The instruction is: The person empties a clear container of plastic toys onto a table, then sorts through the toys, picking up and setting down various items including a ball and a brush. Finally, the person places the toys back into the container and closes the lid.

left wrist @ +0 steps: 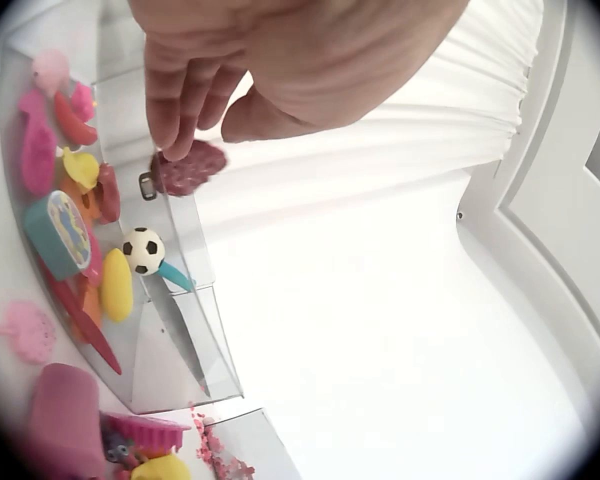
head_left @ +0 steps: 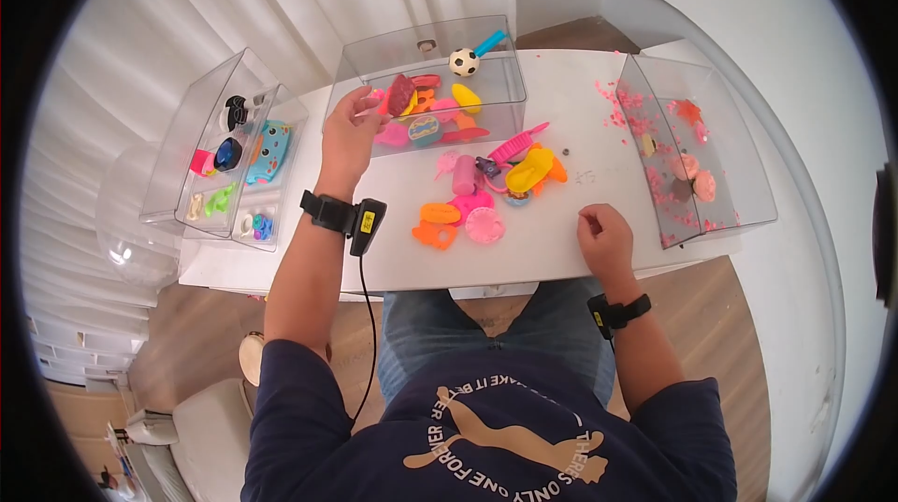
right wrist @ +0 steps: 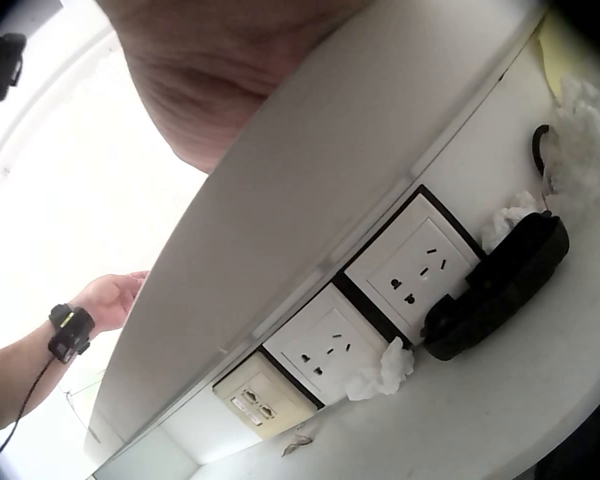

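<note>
Over the left end of the back clear bin (head_left: 513,109), my left hand (head_left: 348,142) has its fingers extended. A dark red textured piece (left wrist: 190,168) is at the fingertips in the left wrist view, with the thumb apart from it; contact is unclear. Inside that bin are a soccer ball (head_left: 464,62), a yellow piece (head_left: 466,98), a teal-blue piece (head_left: 424,130) and several pink and red toys. My right hand (head_left: 606,245) rests at the front table edge, fingers loosely curled, holding nothing. Toys on the table include a yellow scoop (head_left: 530,171) and a pink cylinder (head_left: 463,174).
At the left stands a divided clear bin (head_left: 192,100) with a blue toy (head_left: 268,152) and small items. Another clear bin (head_left: 758,174) on the right holds pink pieces, with pink bits (head_left: 614,109) scattered beside it. Wall sockets (right wrist: 420,270) show in the right wrist view.
</note>
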### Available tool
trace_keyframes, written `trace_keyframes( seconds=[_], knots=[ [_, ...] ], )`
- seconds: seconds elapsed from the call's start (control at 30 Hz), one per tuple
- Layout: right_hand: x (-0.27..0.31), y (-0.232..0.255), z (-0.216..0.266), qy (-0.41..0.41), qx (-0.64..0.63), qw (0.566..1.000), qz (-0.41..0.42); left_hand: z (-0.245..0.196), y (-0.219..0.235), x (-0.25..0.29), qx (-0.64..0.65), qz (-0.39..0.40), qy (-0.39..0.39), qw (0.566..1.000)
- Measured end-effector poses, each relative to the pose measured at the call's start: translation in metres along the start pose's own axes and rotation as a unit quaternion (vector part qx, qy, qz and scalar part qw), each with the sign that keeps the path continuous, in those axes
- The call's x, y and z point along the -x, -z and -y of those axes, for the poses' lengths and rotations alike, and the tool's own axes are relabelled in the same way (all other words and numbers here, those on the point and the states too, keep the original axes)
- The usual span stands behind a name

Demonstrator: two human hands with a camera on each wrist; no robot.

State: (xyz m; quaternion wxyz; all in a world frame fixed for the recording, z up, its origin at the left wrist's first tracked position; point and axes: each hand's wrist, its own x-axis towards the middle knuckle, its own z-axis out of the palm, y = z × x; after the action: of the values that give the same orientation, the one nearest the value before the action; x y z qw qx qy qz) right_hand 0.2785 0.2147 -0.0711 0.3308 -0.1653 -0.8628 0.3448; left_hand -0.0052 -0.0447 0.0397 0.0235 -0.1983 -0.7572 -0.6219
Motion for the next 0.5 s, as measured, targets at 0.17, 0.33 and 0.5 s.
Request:
trace_keyframes(
  seconds=[0.17,0.33,0.5],
  knots=[
    [0.0,0.002,0.003,-0.004,0.007,1.0,0.013,0.016,0.005,0.014,-0.212,0.131,-0.037,0.968],
    [0.0,0.001,-0.002,0.001,0.006,1.0,0.013,0.027,-0.025,0.032,-0.33,0.297,-0.093,0.891],
    [0.0,0.003,0.0,-0.01,0.002,1.0,0.017,0.052,-0.048,0.027,-0.402,0.323,-0.162,0.841]
  ],
)
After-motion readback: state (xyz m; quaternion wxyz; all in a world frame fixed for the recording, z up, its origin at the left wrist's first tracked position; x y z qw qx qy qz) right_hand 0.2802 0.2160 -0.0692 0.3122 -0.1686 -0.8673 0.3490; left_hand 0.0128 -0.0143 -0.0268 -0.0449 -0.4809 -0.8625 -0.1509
